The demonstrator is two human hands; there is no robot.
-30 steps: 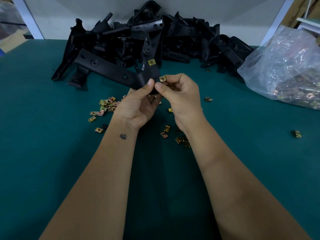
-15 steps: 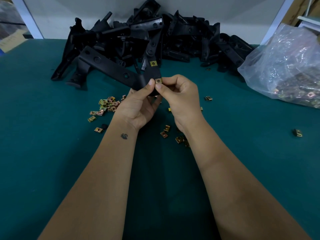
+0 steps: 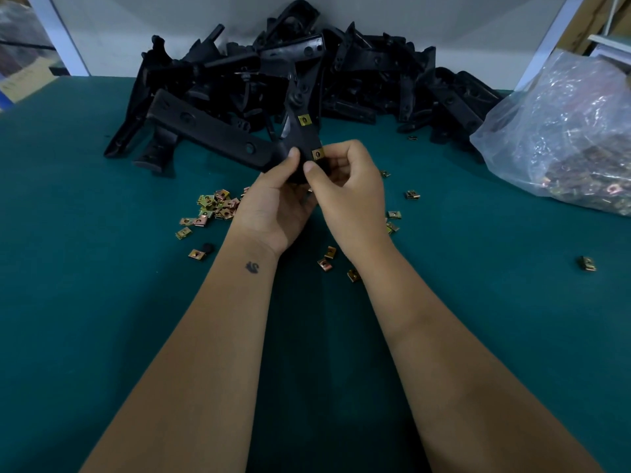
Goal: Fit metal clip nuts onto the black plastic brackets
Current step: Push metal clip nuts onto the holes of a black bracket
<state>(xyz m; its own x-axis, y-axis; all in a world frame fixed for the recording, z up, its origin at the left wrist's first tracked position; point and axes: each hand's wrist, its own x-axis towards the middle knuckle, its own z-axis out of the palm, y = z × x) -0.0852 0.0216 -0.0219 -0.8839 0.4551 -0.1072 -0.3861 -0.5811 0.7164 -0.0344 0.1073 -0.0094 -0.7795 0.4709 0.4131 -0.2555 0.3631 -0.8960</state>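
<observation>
Clearly the risk sits at the lower clip nut [image 3: 318, 153], which shows on the edge of the black bracket [image 3: 218, 135] right by the right hand's fingertips. The left hand [image 3: 273, 213] grips the bracket at its bend, thumb laid over the front face, and holds it raised above the green worktop [image 3: 102, 302]. The right hand [image 3: 348, 189] is curled, thumb and forefinger closing on the bracket edge at that nut; whether the nut is fully seated cannot be told from this angle. If it is only part-way on, a push off the line of the edge could cock it, so its hole misses the bracket's hole, or spring it off to drop among the loose clip nuts [image 3: 215, 208] scattered below. A weak hold at the bend would let the long arm of the bracket swing under the push and spoil the alignment. A second nut, the upper clip nut [image 3: 304, 119], already sits further up the same bracket and a slipping thumb might knock it askew. Behind lie the bracket pile [image 3: 358, 73] and, to the right, a plastic bag [image 3: 563, 131] of more nuts.
</observation>
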